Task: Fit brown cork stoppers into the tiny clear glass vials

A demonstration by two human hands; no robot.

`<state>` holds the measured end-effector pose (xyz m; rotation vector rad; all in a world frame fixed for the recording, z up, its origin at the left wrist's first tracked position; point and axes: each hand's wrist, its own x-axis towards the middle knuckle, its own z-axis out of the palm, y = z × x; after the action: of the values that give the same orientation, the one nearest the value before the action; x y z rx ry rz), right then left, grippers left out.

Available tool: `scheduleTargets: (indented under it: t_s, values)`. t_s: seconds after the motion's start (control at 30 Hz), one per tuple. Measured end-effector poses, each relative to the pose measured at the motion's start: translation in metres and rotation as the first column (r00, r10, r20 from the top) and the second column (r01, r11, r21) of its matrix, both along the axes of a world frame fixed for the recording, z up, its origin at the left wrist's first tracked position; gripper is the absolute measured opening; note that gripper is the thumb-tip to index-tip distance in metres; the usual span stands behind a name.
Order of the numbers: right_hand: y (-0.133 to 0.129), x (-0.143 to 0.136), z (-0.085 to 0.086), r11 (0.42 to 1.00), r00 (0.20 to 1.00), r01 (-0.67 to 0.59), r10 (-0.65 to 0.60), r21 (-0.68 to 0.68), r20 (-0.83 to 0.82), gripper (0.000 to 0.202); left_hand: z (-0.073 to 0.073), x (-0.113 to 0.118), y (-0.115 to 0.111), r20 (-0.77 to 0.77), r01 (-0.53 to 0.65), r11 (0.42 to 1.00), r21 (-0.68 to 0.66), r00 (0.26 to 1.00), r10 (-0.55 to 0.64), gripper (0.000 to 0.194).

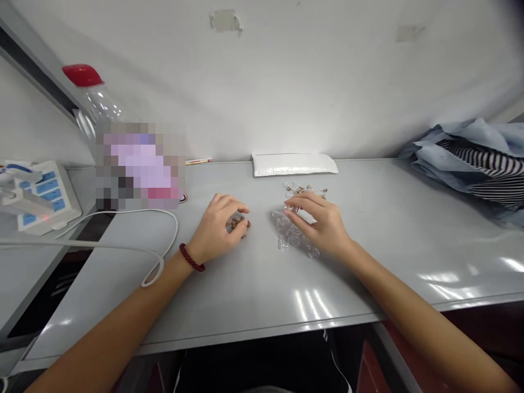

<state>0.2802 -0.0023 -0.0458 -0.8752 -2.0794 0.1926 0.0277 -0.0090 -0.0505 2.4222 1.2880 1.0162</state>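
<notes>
On the left side of the grey table, my left hand (219, 226) curves around a small heap of brown corks (235, 222). Its thumb and forefinger are apart, and the palm side is partly hidden. My right hand (321, 218) is above a pile of tiny clear bottles (293, 236), thumb and forefinger brought together at what looks like one small clear bottle (286, 208). Just behind that hand lies another cluster of clear bottles with brown bits (303, 189), partly covered by the fingers.
A white padded packet (295, 164) lies against the wall. At left are a power strip (49, 196), a looping white cable (176, 224), a red-capped clear bottle (84, 76) and a blurred-out patch. Folded blue and striped cloth (470, 161) sits at right.
</notes>
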Motion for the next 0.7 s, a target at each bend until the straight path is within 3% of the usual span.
scheduleTargets:
  t_s: [0.13, 0.27, 0.33, 0.4, 0.7]
  values:
    - [0.002, 0.009, -0.001, 0.998, 0.998, 0.059, -0.060, -0.023, -0.025, 0.011, -0.001, -0.003, -0.001, 0.048, -0.004, 0.996, -0.092, 0.999, 0.009, 0.016]
    - [-0.002, 0.014, -0.001, 0.984, 0.982, 0.174, -0.175, -0.031, -0.065, 0.014, -0.006, 0.006, -0.011, -0.173, 0.144, 0.988, -0.052, 0.973, -0.151, 0.031]
    - [-0.004, 0.014, -0.003, 0.976, 0.974, 0.217, -0.217, -0.012, -0.062, 0.018, -0.009, 0.010, -0.015, -0.229, 0.189, 0.981, -0.033, 0.955, -0.191, 0.026]
    - [-0.004, 0.013, -0.005, 0.969, 0.966, 0.246, -0.246, -0.016, -0.074, 0.020, -0.012, 0.013, -0.016, -0.173, 0.158, 0.987, -0.018, 0.972, -0.158, 0.019]
    - [-0.003, 0.013, -0.002, 0.988, 0.986, 0.150, -0.152, -0.030, -0.068, 0.015, -0.008, 0.012, -0.013, -0.114, 0.168, 0.986, -0.007, 0.979, -0.168, 0.014]
